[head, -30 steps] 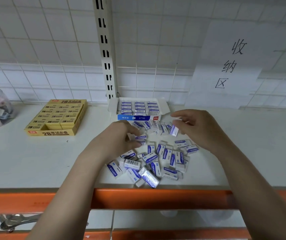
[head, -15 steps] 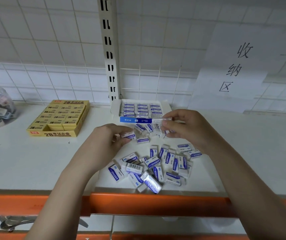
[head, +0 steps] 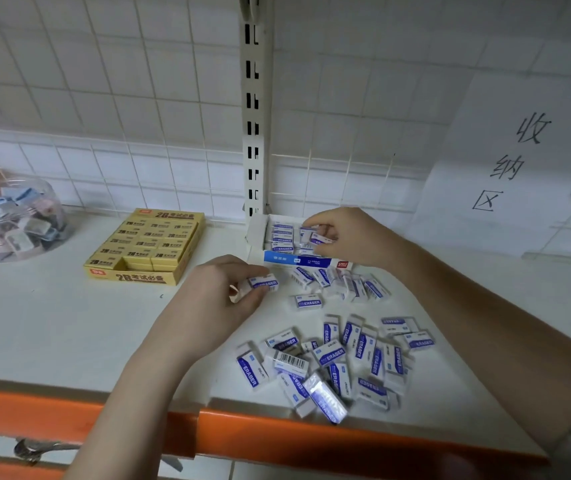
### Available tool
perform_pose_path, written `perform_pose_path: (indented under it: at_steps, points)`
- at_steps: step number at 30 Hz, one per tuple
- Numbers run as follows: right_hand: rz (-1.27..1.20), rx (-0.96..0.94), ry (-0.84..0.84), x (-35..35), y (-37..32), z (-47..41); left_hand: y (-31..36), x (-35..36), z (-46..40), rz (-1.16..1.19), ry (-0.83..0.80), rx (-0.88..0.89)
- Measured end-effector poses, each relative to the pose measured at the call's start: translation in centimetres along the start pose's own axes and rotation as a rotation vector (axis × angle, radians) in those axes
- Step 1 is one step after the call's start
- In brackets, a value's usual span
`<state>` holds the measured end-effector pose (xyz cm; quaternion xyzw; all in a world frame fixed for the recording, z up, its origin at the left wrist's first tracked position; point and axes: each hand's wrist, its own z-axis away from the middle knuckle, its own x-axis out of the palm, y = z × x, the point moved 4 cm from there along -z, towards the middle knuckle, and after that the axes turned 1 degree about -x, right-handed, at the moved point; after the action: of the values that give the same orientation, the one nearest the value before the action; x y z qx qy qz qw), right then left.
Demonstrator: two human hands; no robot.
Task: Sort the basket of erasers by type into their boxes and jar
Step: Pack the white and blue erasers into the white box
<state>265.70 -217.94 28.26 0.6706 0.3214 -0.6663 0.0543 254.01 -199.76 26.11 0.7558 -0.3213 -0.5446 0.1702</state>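
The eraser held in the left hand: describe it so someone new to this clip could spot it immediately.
Start at the yellow box on the white shelf, then look right to the left hand. Its fingertips pinch one blue-and-white eraser, just in front of the open white box. Unlike the loose erasers lying scattered nearby, it is the only one lifted in that hand.

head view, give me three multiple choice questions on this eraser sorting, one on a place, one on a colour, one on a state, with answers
1. Where is the yellow 2B eraser box?
A. left of the white eraser box
B. right of it
C. under the shelf

2. What colour is the shelf's front edge?
A. green
B. orange
C. black

3. What is the left hand doing?
A. lying flat and empty
B. pinching a blue-and-white eraser
C. gripping the clear jar

Answers: 1 A, the yellow box sits between jar and white box. 2 B, the edge is plainly orange. 3 B, its fingertips hold one eraser above the shelf.
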Motion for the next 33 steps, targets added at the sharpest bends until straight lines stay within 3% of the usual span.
perform_pose_path:
  at_steps: [10, 20, 25, 29, 33]
  points:
    - [-0.050, 0.010, -0.001, 1.4, 0.8, -1.2, -0.3, -0.8, -0.8, -0.003, 0.025, 0.010]
    - [-0.193, 0.049, 0.210, -0.1, 2.0, 1.7, -0.7, -0.9, -2.7, 0.014, 0.083, -0.045]
    - [-0.225, 0.019, 0.042, -1.0, 0.5, 6.9, 1.4, 0.1, -6.6, -0.143, -0.091, -0.006]
    - [-0.256, 0.015, -0.138, 0.2, -1.3, 10.5, 3.3, 2.5, -10.1, -0.135, -0.220, 0.018]
    - [-0.243, -0.009, -0.139, 1.7, -2.2, 12.4, 3.8, 5.3, -12.1, -0.064, -0.290, 0.027]
